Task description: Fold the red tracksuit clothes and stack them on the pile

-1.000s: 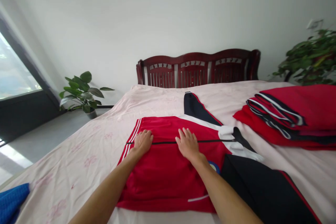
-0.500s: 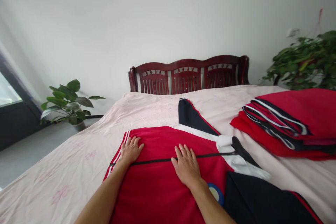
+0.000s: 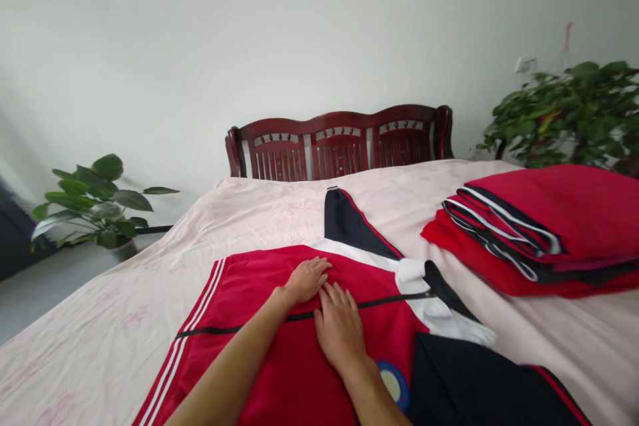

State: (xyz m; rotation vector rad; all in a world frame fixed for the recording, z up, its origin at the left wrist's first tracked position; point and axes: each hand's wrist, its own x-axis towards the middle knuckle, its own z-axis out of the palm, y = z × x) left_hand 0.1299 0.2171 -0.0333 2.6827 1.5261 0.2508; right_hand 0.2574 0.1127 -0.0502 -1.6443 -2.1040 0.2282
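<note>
A red track jacket with white hem stripes, a black zip line and dark navy sleeves lies spread flat on the bed. My left hand rests palm down on the red cloth just beyond the zip. My right hand lies flat beside it, across the zip, fingers touching the left hand's. One navy sleeve stretches toward the headboard. The white collar sits to the right of my hands. A round blue badge shows near my right wrist.
A stack of folded red, navy and white garments sits on the right side of the bed. A dark red wooden headboard stands at the far end. Potted plants stand at the left and right.
My left hand has slid right along the jacket from near the striped hem to beside my right hand. The view has shifted right, so the window has left the picture.
</note>
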